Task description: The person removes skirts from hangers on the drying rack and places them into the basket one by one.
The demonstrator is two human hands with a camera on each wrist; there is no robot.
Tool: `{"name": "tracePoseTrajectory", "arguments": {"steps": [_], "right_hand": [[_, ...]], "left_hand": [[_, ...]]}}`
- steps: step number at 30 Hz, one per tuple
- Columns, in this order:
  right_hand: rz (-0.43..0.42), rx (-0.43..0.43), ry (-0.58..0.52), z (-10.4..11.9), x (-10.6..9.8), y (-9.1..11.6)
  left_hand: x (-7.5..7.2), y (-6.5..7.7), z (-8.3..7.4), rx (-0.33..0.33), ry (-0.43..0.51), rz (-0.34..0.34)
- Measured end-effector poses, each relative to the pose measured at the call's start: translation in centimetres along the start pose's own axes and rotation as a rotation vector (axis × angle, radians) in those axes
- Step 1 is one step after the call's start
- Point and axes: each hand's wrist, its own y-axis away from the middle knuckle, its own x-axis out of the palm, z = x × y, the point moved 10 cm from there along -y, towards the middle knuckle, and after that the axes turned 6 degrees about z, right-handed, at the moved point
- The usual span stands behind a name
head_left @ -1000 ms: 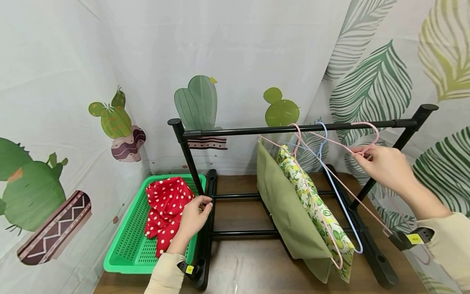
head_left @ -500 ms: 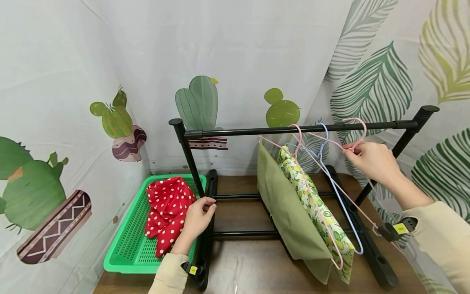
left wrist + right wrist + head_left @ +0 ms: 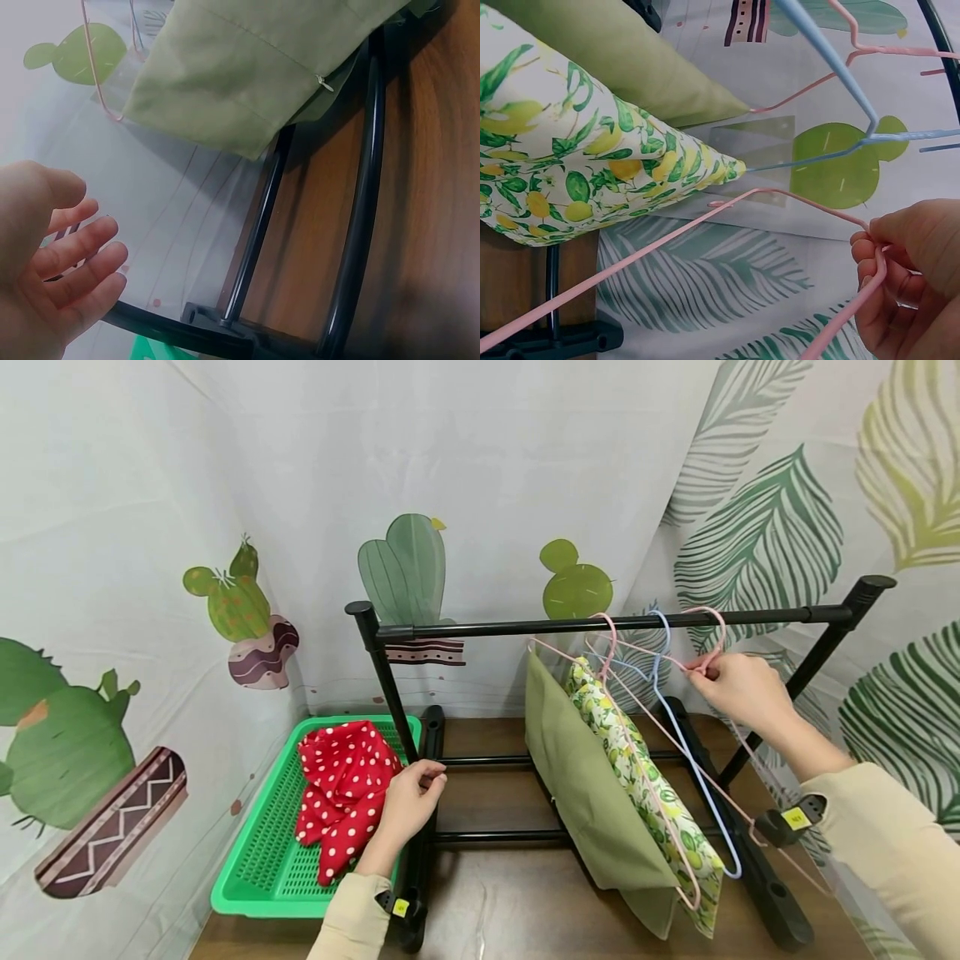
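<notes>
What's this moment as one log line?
right hand: pinches bare pink hanger; left hand: empty, near rack; olive cloth, lemon-print cloth: on hangers; red cloth: in green basket

White cloth with printed cacti and leaves hangs behind a brown table.

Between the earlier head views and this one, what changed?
The right hand, pinching a pink hanger, has moved it leftward along the rail, nearer the blue hanger. The left hand shifted slightly right. Unchanged: the olive cover, lemon-print cover and red dotted cloth.
</notes>
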Motion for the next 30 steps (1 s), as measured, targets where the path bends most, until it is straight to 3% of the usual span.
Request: {"name": "tracePoseTrajectory", "arguments": {"steps": [30], "right_hand": [[0.045,0.064,-0.026,-0.19,0.45,0.18]], "left_hand": [[0.40,0.27,-0.50,0.011,0.009,0.029]]}}
